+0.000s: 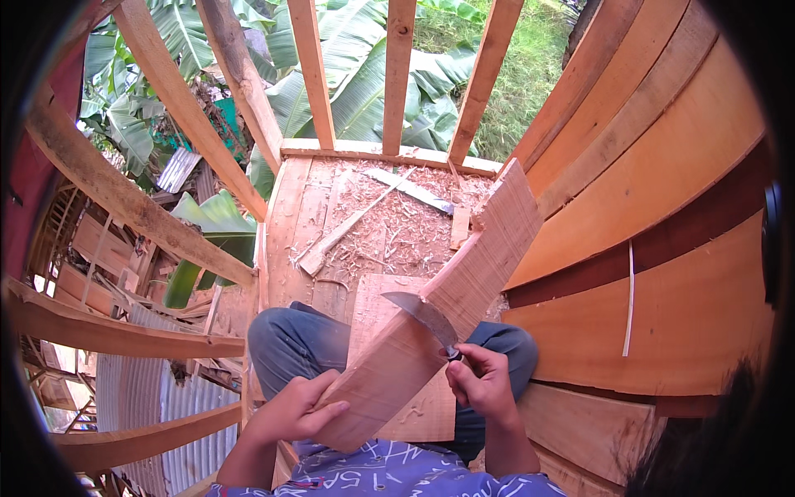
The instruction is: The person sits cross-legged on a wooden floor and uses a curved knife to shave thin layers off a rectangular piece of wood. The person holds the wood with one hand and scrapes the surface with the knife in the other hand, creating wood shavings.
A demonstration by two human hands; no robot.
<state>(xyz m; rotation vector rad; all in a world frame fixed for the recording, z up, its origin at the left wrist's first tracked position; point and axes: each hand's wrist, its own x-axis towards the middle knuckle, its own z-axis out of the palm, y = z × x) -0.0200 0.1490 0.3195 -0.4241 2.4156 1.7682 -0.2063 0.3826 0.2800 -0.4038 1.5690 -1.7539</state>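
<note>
A long reddish-brown wooden board [484,258] lies slantwise over my lap, its near end low at the left and its notched far end up at the right. My left hand [300,407] grips the near end, thumb on the upper face. In my right hand [484,383] is the dark handle of a curved knife [424,313]. Its hooked blade crosses the board, with the tip past the board's left edge. A second, paler board [426,410] rests beneath, between my legs.
Wood shavings [381,236] cover the plank floor ahead, where a handsaw [410,189], a thin wooden stick [352,228] and a small wood block [460,226] lie. Upright wooden rails [399,74] enclose the front and left. A plank wall [629,315] stands close at the right.
</note>
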